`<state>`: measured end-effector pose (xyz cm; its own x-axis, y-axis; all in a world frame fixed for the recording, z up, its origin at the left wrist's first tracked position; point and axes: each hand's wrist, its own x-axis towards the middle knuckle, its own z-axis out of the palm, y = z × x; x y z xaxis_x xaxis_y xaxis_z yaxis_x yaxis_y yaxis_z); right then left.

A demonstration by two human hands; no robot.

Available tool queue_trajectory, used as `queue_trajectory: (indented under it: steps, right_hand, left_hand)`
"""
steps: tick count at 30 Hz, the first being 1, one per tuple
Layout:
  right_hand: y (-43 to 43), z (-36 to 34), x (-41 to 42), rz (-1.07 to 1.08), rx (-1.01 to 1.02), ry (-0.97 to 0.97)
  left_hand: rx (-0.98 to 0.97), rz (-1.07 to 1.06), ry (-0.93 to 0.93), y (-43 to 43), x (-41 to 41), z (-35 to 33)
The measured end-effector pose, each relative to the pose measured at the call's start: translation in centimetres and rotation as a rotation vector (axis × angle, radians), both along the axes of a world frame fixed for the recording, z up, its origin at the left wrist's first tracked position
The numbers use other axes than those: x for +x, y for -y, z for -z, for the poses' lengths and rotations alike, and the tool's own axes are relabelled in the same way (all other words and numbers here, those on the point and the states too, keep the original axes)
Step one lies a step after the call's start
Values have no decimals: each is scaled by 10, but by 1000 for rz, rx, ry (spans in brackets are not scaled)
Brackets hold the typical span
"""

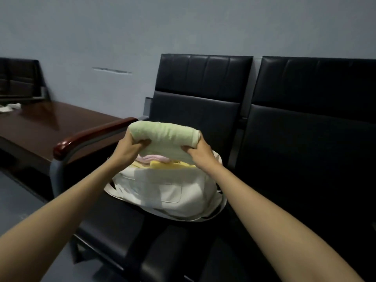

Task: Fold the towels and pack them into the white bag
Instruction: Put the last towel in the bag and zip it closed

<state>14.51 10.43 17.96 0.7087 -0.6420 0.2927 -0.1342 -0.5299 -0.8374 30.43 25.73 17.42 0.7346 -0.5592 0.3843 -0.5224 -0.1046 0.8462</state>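
Your left grip [130, 148] and right grip [198, 151] each curl round one end of the folded green towel [164, 137], holding it level over the mouth of the white bag [168, 190]. At 6 o'clock from it, a pink towel [150, 158] and a yellow towel [173, 164] lie in the bag. The bag sits on the black chair [203, 110]. A brown surface [40, 123] lies at 9 o'clock.

Fluffy terry green towel [164, 137], matt white cloth bag [173, 190], glossy wooden table [40, 127] (armrest [91, 133] too).

Both hands [130, 148] [198, 149] grip a folded green towel [164, 137] above the white bag [168, 190].
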Motion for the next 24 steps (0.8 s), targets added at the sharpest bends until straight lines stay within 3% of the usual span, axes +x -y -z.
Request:
queue_trajectory:
  steps: [5, 7, 10, 15, 21, 24]
  right_hand:
    - [-12, 14, 50, -82, 36, -48]
    - [-9, 17, 57, -76, 19, -153]
    - [1, 32, 62, -45, -8, -345]
    - [10, 38, 70, -25, -100, -475]
    - [11, 47, 74, 42, -213, -523]
    - [9, 41, 60, -1, -140, -522]
  left_hand:
    - [60, -70, -107, -13, 42, 13]
    - [105, -51, -184, -11, 49, 20]
    - [328, -8, -219, 5, 54, 39]
    - [444, -39, -62, 29, 67, 57]
    - [495, -451, 177, 32, 47, 61]
    - [467, -346, 349, 31, 43, 50]
